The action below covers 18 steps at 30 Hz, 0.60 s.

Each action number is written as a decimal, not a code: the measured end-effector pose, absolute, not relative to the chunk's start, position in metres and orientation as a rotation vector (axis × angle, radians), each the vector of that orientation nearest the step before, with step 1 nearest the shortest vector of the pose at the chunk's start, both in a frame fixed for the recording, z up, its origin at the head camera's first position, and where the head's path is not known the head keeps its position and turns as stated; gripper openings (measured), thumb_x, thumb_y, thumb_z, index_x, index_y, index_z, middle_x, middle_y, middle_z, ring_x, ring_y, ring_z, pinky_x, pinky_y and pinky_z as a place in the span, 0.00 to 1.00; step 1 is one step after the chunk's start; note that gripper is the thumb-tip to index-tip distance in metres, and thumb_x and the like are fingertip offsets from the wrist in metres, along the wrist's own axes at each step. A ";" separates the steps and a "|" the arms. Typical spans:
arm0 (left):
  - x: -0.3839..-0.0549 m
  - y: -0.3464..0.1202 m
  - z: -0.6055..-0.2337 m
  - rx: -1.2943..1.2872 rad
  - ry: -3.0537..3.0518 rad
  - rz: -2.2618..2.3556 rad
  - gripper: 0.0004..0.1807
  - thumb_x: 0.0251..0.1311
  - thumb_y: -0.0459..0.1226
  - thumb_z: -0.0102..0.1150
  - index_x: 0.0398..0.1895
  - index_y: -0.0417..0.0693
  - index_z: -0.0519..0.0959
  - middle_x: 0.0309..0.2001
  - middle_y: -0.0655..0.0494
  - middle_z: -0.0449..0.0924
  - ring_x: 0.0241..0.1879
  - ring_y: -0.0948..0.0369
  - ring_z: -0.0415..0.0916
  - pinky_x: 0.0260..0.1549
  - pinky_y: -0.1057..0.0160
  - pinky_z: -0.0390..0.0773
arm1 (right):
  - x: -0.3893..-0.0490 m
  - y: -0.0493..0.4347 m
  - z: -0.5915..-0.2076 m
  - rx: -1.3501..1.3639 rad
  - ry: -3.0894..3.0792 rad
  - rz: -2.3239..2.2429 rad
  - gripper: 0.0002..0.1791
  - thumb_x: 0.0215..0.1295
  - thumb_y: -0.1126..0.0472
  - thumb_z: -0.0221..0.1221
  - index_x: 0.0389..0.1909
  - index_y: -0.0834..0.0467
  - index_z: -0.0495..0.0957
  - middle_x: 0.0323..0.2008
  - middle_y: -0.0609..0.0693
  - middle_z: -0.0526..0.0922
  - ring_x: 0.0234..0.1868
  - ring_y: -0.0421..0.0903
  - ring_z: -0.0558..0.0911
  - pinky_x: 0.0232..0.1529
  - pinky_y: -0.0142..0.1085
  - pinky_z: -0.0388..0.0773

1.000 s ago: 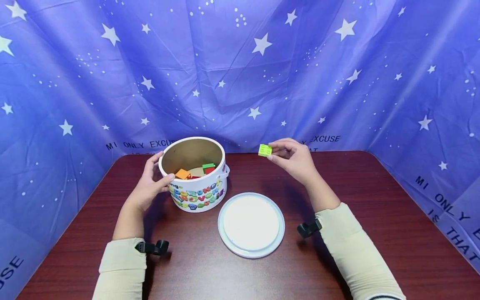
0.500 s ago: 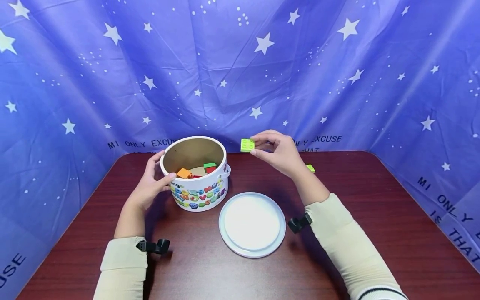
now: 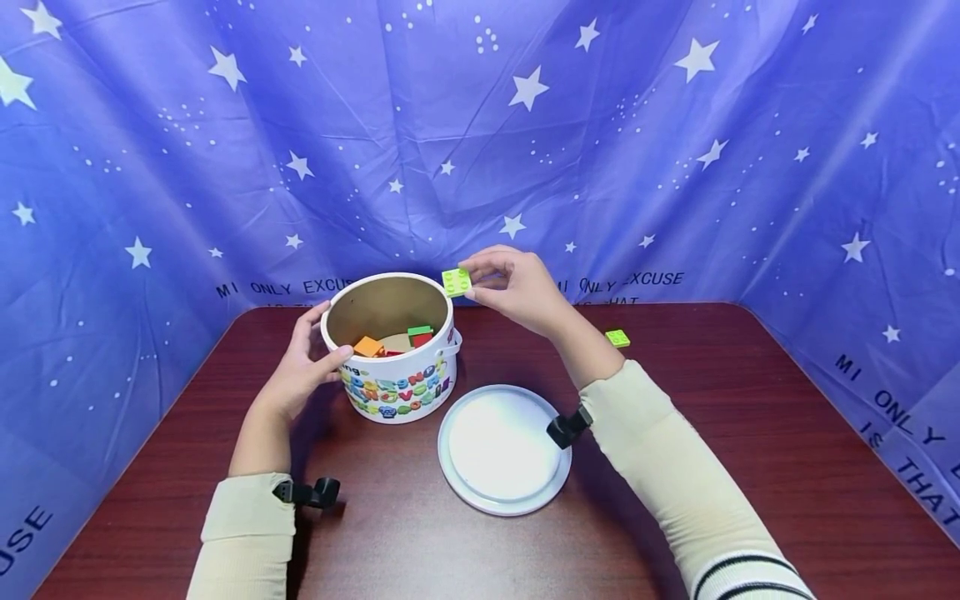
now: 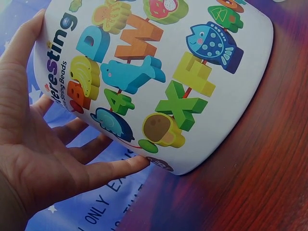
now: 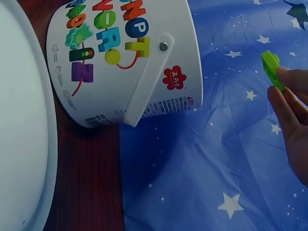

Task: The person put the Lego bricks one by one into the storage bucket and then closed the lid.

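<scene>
My left hand (image 3: 296,375) holds the side of a white bucket (image 3: 397,396) printed with colourful letters, thumb at the front rim and fingers on the left. In the left wrist view, the left hand's fingers spread along the bucket's wall (image 4: 192,139). Orange, red and green building blocks (image 3: 369,347) lie inside. My right hand (image 3: 517,287) pinches a lime-green building block (image 3: 455,282) between thumb and fingers, overlapping the bucket's right rim in the head view. In the right wrist view, this block (image 5: 271,67) shows edge-on at the fingertips.
A round white lid (image 3: 502,450) lies on the dark red wooden table (image 3: 390,533), in front of the bucket. Another lime-green block (image 3: 617,337) sits at the back right, beyond the right forearm. A blue starry curtain (image 3: 480,150) hangs behind the table.
My right hand has carried the lime-green block leftward and slightly up to the bucket's right rim. The other lime-green block has come into view behind the forearm. The left hand and bucket stay put.
</scene>
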<state>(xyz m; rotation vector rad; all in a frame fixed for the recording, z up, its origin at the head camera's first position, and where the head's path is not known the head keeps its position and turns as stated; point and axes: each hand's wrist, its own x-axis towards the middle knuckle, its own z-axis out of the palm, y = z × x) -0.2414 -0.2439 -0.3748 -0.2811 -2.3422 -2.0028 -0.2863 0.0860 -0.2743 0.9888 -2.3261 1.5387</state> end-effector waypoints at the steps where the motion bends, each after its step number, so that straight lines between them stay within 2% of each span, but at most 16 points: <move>1: -0.241 -0.244 -0.375 -0.279 -2.343 -2.002 0.43 0.65 0.35 0.57 0.76 0.55 0.42 0.72 0.38 0.49 0.60 0.49 0.59 0.37 0.61 0.80 | -0.288 0.083 -0.273 0.983 -2.351 1.526 0.17 0.57 0.73 0.66 0.49 0.66 0.82 0.48 0.55 0.80 0.47 0.52 0.82 0.49 0.33 0.81; 7: -0.242 -0.245 -0.375 -0.281 -2.340 -2.008 0.43 0.65 0.35 0.56 0.76 0.56 0.42 0.72 0.39 0.48 0.62 0.45 0.57 0.38 0.61 0.80 | -0.295 0.066 -0.271 0.964 -2.450 1.451 0.17 0.58 0.73 0.65 0.50 0.64 0.82 0.50 0.54 0.80 0.47 0.49 0.81 0.49 0.33 0.81; 18: -0.243 -0.246 -0.376 -0.283 -2.348 -2.001 0.43 0.65 0.36 0.57 0.76 0.55 0.42 0.72 0.38 0.48 0.63 0.44 0.57 0.38 0.61 0.80 | -0.303 0.031 -0.272 0.978 -2.627 1.250 0.17 0.57 0.72 0.65 0.49 0.60 0.83 0.48 0.50 0.80 0.47 0.47 0.80 0.46 0.30 0.80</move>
